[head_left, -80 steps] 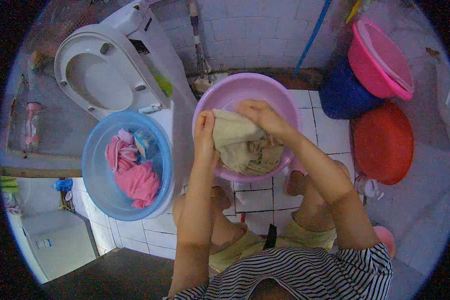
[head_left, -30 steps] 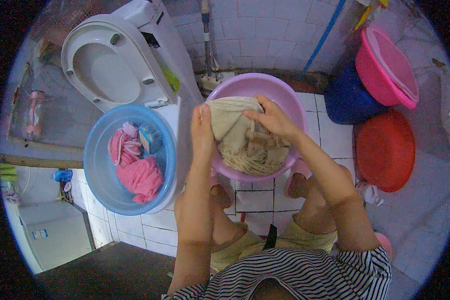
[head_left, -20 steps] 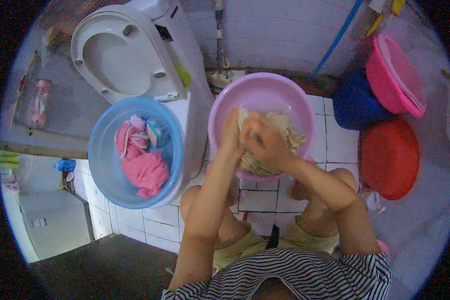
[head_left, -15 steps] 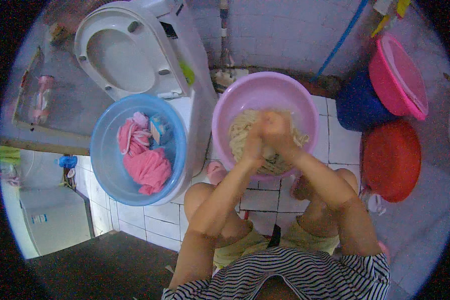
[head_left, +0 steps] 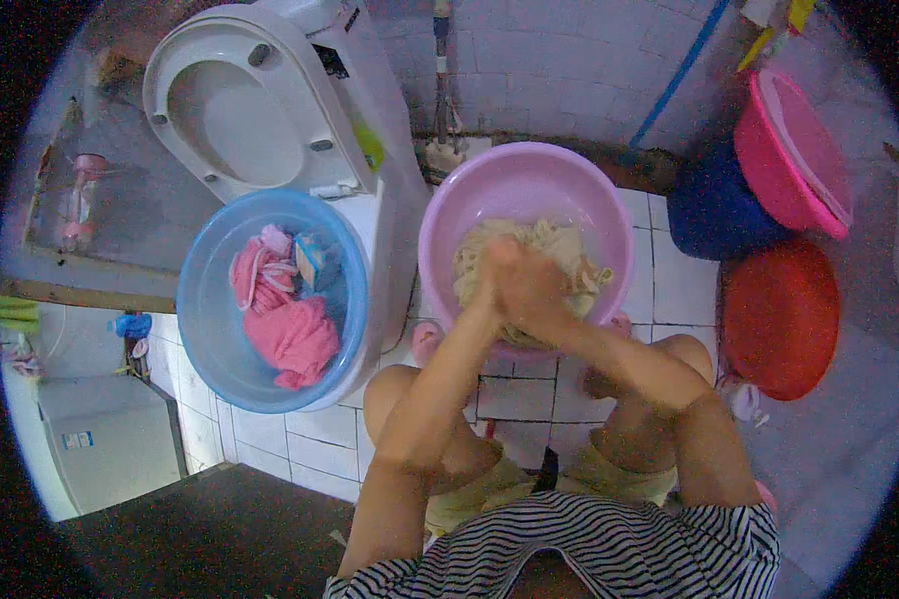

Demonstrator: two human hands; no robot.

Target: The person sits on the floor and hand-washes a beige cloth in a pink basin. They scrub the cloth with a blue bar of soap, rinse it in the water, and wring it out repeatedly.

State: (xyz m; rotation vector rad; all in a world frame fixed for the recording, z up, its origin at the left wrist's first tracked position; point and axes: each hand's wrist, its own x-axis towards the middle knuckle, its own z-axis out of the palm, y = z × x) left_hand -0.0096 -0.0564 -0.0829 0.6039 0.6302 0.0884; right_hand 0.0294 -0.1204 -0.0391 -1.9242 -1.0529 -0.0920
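Observation:
A pink-lilac plastic basin (head_left: 617,205) stands on the tiles between my feet. In it lies a bunched, wet-looking cream cloth (head_left: 544,238). My left hand (head_left: 496,278) and my right hand (head_left: 537,297) come together over the near left part of the cloth, one against the other. Both are smeared by motion, so their fingers do not show clearly. Whether a fold of the cloth is between them is hidden.
To the left, a blue basin (head_left: 195,314) holding pink cloths (head_left: 292,339) rests on the toilet (head_left: 365,215), its seat raised. On the right are a dark blue bucket (head_left: 714,205), a pink basin (head_left: 764,130) and a red basin (head_left: 781,319). A blue pole (head_left: 679,75) leans at the wall.
Both hands have moved left and slightly nearer me over the cloth, still together. More of the cloth's right side shows. The basins stay in place.

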